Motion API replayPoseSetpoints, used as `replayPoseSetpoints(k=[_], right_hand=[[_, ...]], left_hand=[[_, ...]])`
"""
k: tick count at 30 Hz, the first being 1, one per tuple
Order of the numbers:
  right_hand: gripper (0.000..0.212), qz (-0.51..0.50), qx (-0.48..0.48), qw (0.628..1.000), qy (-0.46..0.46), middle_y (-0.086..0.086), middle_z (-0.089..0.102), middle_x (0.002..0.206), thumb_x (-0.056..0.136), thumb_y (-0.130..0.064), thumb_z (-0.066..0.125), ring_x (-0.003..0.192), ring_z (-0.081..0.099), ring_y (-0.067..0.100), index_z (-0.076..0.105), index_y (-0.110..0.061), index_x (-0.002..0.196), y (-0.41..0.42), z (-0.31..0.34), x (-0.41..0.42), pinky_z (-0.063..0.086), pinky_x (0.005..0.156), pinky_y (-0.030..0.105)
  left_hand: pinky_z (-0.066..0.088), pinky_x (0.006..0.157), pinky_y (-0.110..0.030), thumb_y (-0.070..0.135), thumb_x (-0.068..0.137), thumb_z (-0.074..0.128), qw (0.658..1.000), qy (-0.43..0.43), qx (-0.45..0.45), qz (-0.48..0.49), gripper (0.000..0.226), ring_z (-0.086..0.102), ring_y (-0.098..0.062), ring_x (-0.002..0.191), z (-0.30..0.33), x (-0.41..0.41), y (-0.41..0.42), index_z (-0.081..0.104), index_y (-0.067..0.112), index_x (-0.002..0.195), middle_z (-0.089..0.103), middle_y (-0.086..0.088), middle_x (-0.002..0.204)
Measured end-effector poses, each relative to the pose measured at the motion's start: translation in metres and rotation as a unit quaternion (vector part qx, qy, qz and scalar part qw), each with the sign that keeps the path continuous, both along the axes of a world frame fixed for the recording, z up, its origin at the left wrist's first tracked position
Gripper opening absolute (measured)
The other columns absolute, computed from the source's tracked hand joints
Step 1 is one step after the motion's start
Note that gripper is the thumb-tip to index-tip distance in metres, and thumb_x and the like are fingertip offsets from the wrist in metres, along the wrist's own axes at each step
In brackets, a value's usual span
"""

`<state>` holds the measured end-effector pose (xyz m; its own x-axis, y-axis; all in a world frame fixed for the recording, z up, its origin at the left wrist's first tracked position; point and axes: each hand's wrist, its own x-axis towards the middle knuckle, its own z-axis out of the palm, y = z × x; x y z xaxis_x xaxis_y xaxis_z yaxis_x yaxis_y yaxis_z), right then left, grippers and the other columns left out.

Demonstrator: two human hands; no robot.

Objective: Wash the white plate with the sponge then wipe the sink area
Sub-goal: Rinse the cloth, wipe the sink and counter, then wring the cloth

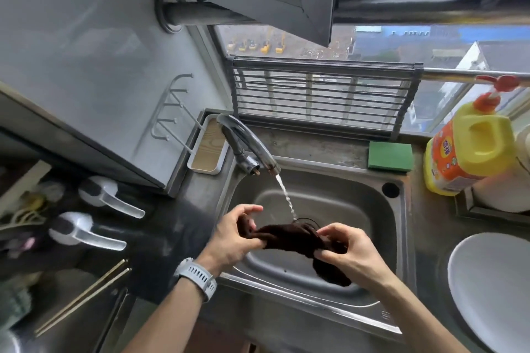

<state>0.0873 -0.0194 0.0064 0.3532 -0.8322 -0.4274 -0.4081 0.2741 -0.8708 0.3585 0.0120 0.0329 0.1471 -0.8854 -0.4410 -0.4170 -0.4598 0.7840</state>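
A dark brown cloth (289,239) is stretched between both hands above the steel sink (387,210). My left hand (232,233) pinches its left end, and my right hand (348,252) grips its right end, with a fold hanging below. Water runs from the tap (243,137) in a thin stream onto the middle of the cloth. The green sponge (390,156) lies on the ledge behind the sink. The white plate (493,292) sits on the counter at the right, partly cut off by the frame edge.
A yellow detergent bottle (470,149) with an orange label stands at the right rear. A grey rolled drying rack (321,94) leans against the window. A small white tray (208,149) sits left of the tap. Chopsticks (83,298) and two handles (86,229) lie on the left counter.
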Motion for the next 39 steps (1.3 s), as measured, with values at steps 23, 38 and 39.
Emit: replayPoseSetpoints(k=[23,38,39], right_hand=[[0.016,-0.122,-0.053,0.99,0.037,-0.009,0.072,0.098,0.086,-0.032,0.067,0.102,0.064,0.008,0.076,-0.021,0.093,-0.03,-0.035,0.222,0.043,0.082,0.019],[0.056,-0.139,0.061,0.984,0.095,0.027,0.052,0.138,0.105,-0.041,0.028,0.124,0.052,0.041,0.036,-0.002,0.143,-0.011,-0.105,0.314,0.044,0.102,0.045],[0.057,-0.118,0.046,0.984,0.123,0.025,0.054,0.134,0.104,-0.043,0.028,0.118,0.056,0.04,0.037,-0.002,0.142,0.003,-0.104,0.313,0.047,0.098,0.046]], left_hand=[[0.046,0.101,-0.038,0.027,0.07,0.067,0.875,-0.45,-0.069,-0.162,0.039,0.062,-0.024,0.107,-0.028,0.133,-0.051,0.066,0.025,0.109,0.067,0.002,0.114],[0.037,0.118,-0.042,0.033,0.103,0.032,0.896,-0.398,-0.133,-0.145,0.053,0.026,-0.028,0.153,-0.131,0.149,0.009,0.038,0.023,0.155,0.031,-0.011,0.164],[0.037,0.118,-0.043,0.032,0.103,0.033,0.896,-0.399,-0.13,-0.146,0.053,0.025,-0.029,0.153,-0.132,0.15,0.025,0.038,0.022,0.155,0.03,-0.011,0.164]])
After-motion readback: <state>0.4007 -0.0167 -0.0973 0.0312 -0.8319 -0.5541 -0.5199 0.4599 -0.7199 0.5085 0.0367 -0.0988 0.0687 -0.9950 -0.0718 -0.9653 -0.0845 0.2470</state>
